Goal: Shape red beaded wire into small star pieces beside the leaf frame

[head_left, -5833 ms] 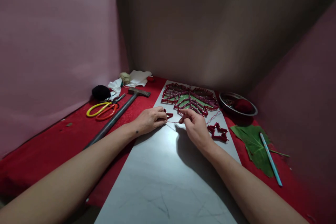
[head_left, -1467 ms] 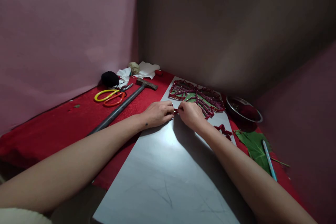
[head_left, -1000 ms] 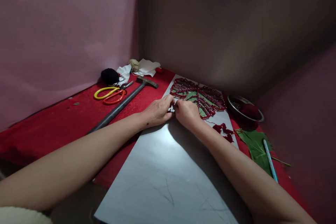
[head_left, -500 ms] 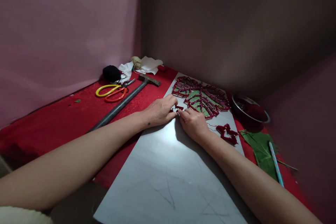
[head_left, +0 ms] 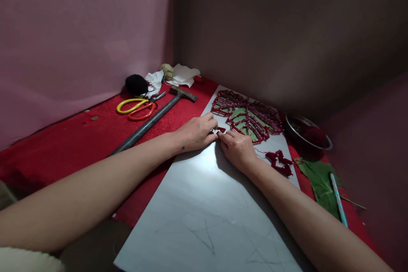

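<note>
Both of my hands meet at a small nail outline wound with dark red yarn [head_left: 221, 130], on a pale grey board [head_left: 191, 204]. My left hand [head_left: 198, 132] curls around its left side, fingertips and thumb bent in close to the nails. From the right, my right hand [head_left: 239, 148] pinches at its near edge; what its fingertips hold is too small to make out. Just beyond lies a large leaf-shaped string design [head_left: 244, 114] of nails and maroon yarn over green. A dark red yarn star [head_left: 279, 162] sits right of my right wrist, a thin strand trailing from it.
Left on the red cloth [head_left: 79, 136] lie a hammer [head_left: 153, 121], scissors [head_left: 134, 106], a black yarn ball [head_left: 136, 84], a cream yarn ball [head_left: 167, 71] and white scraps [head_left: 185, 75]. Right are a metal bowl [head_left: 328, 142], a green leaf [head_left: 318, 182] and a blue pen [head_left: 338, 199]. Walls stand close behind.
The view has shifted slightly. My fingers have moved a little at the small yarn outline, showing more of it between my hands. The other things lie as before.
</note>
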Available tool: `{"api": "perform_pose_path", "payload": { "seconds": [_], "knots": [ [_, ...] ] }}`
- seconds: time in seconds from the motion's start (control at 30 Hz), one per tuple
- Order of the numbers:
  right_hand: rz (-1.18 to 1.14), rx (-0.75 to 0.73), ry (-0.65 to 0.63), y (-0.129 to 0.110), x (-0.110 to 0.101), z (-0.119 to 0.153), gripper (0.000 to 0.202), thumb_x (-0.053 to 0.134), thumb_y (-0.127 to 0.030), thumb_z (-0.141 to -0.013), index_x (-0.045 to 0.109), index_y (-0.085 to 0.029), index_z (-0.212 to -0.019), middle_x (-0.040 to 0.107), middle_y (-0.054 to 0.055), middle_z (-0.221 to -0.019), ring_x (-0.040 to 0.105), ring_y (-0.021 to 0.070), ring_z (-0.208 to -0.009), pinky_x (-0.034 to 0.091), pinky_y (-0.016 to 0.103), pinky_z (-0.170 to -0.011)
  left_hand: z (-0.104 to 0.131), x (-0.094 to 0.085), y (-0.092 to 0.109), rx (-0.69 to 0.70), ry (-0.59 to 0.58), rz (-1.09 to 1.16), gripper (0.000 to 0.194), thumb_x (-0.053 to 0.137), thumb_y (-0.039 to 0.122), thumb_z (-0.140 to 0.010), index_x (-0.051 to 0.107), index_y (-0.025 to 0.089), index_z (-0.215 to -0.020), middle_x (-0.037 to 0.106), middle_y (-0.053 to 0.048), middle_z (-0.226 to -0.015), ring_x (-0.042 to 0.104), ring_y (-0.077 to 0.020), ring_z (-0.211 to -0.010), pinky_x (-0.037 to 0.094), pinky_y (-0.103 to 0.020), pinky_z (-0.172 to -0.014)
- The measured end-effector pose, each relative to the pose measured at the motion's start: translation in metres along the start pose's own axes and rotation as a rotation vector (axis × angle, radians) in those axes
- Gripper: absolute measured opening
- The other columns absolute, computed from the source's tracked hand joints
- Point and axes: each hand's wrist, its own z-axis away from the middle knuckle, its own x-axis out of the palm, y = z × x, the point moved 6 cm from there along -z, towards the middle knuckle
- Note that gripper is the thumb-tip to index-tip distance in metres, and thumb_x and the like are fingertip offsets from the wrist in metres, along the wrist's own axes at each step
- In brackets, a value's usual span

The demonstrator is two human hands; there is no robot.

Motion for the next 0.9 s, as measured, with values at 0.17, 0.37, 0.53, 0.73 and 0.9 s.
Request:
{"api": "perform_pose_path", "payload": {
  "seconds": [0.17,0.37,0.53,0.73,0.9],
  "knots": [
    [0.061,-0.121,-0.1,-0.002,-0.001,-0.002,0.026,0.04,-0.015,-0.086,0.066,-0.016,-0.086,0.064,0.004,-0.072,0.052,0.0128,-0.063,0.022,0.027,-0.051,-0.001,-0.001,0.001,0.006,-0.029,0.031,0.021,0.05,0.029,-0.084,0.064,0.016,-0.093,0.053,-0.006,-0.096,0.054,-0.0143,-0.078,0.043,-0.026,-0.07],
    [0.029,-0.083,-0.156,-0.001,-0.003,-0.004,0.026,0.04,-0.016,-0.086,0.065,-0.017,-0.09,0.065,0.004,-0.075,0.054,0.0127,-0.065,0.023,0.027,-0.05,0.0,0.002,0.003,0.067,-0.034,0.029,0.025,0.047,0.03,-0.087,0.068,0.017,-0.092,0.057,-0.005,-0.089,0.055,-0.0146,-0.082,0.043,-0.026,-0.073],
    [-0.06,-0.019,-0.127,0.005,-0.001,-0.001,0.027,0.041,-0.019,-0.086,0.068,-0.019,-0.091,0.068,0.004,-0.08,0.058,0.0133,-0.067,0.028,0.026,-0.052,0.0,0.004,0.003,0.087,-0.026,-0.007,0.027,0.044,0.03,-0.088,0.067,0.017,-0.09,0.058,-0.005,-0.087,0.055,-0.0154,-0.083,0.043,-0.027,-0.073],
    [-0.293,0.084,-0.057,0.015,0.003,0.003,0.028,0.045,-0.018,-0.083,0.069,-0.022,-0.097,0.07,0.002,-0.091,0.062,0.0135,-0.075,0.04,0.024,-0.063,0.003,-0.002,0.001,0.071,-0.047,0.071,0.024,0.051,0.026,-0.082,0.059,0.016,-0.102,0.055,-0.006,-0.097,0.055,-0.016,-0.086,0.044,-0.028,-0.074],
    [-0.377,0.119,-0.033,0.018,0.003,0.003,0.027,0.046,-0.017,-0.082,0.071,-0.023,-0.093,0.071,0.002,-0.091,0.063,0.0142,-0.079,0.043,0.024,-0.069,0.005,-0.014,-0.007,0.005,-0.026,0.133,0.028,0.047,0.01,-0.072,0.052,0.017,-0.098,0.052,-0.004,-0.097,0.053,-0.0132,-0.077,0.044,-0.026,-0.068]
  ]
}}
